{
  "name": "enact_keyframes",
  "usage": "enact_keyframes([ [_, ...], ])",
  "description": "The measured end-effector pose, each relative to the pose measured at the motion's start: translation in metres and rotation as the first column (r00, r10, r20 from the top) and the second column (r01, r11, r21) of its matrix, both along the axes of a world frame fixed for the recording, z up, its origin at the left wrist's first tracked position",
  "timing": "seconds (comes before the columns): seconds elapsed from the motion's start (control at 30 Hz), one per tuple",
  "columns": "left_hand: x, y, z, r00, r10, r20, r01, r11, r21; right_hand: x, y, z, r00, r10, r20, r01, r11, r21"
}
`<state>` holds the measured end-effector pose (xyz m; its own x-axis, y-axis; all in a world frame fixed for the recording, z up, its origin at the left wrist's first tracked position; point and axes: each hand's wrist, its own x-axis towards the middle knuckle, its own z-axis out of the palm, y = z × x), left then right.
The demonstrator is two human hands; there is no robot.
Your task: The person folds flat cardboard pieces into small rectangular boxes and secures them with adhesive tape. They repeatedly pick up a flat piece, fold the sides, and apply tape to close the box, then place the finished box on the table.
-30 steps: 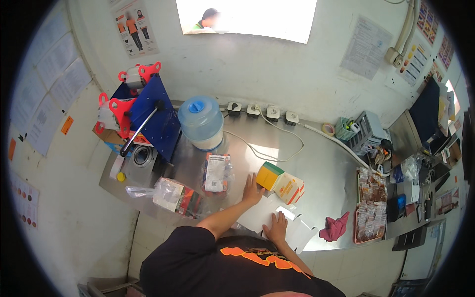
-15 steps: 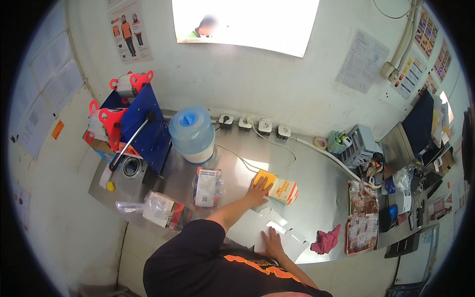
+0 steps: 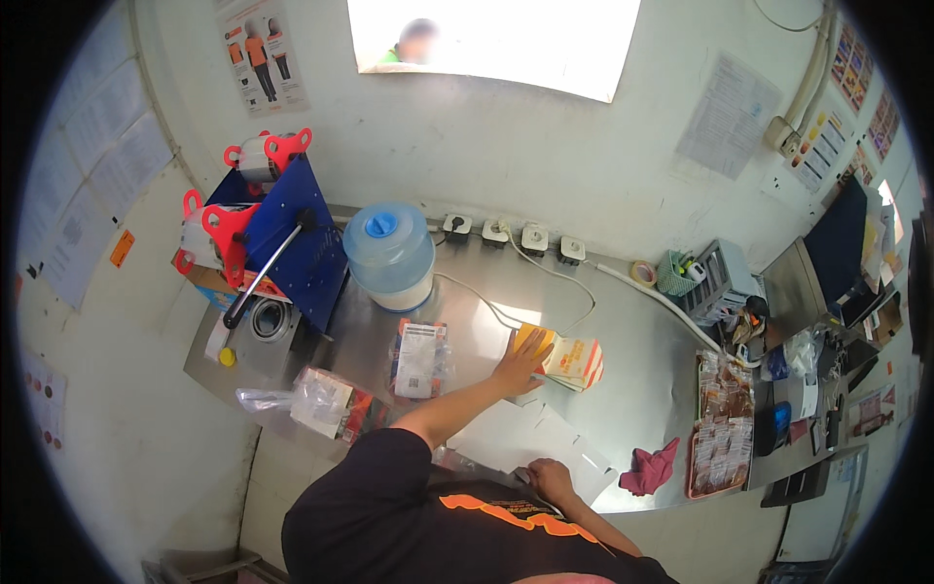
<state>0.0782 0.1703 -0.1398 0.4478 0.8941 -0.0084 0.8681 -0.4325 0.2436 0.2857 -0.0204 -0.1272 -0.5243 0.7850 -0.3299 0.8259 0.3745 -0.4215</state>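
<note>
My left hand [image 3: 523, 362] reaches out over the steel table and lies flat with spread fingers on a yellow and white printed paper pack [image 3: 576, 364], which looks like flattened food packaging. The pack's left part is under the palm. My right hand [image 3: 553, 480] is at the table's front edge, close to my body, with its fingers curled in. What it holds, if anything, is hidden. White sheets [image 3: 516, 428] lie flat on the steel between my two hands, partly glaring in the light.
Left on the steel table [image 3: 650, 389] are a blue sealing machine [image 3: 292, 253], a water jug [image 3: 391, 258] and two plastic-wrapped packs [image 3: 420, 360]. To the right are a maroon cloth [image 3: 649, 467], a tray of sachets [image 3: 722, 428] and a basket [image 3: 676, 274]. Sockets [image 3: 534, 237] line the back.
My right hand has drawn back from the white sheets to the front edge, and its spread fingers have curled. My left hand stays on the paper pack. The whole view has shifted slightly.
</note>
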Motion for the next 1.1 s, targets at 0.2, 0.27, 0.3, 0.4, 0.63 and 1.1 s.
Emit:
enact_keyframes([
  [0.2,-0.004,-0.057,-0.003,0.938,0.025,0.345,-0.006,0.998,-0.055,0.010,0.007,-0.018,0.981,-0.085,-0.173,0.082,0.996,-0.026],
  [0.27,-0.017,-0.091,-0.019,0.925,-0.004,0.380,0.119,0.953,-0.279,0.025,0.011,-0.024,0.913,-0.189,-0.360,0.080,0.952,-0.297],
  [0.3,-0.024,-0.113,-0.017,0.953,-0.071,0.295,0.175,0.924,-0.341,0.030,0.012,-0.037,0.867,-0.250,-0.431,0.081,0.924,-0.373],
  [0.4,-0.045,-0.176,-0.026,0.954,-0.223,0.200,0.282,0.893,-0.349,0.036,0.015,-0.056,0.809,-0.395,-0.435,0.082,0.808,-0.583],
  [0.63,-0.052,-0.187,-0.079,0.947,-0.051,0.318,0.166,0.924,-0.346,0.038,0.036,-0.064,0.857,-0.358,-0.369,0.071,0.793,-0.605],
  [1.1,-0.011,-0.158,0.047,0.910,-0.313,0.272,0.235,0.930,0.283,-0.021,0.004,0.056,0.805,-0.314,-0.503,0.321,0.944,-0.075],
])
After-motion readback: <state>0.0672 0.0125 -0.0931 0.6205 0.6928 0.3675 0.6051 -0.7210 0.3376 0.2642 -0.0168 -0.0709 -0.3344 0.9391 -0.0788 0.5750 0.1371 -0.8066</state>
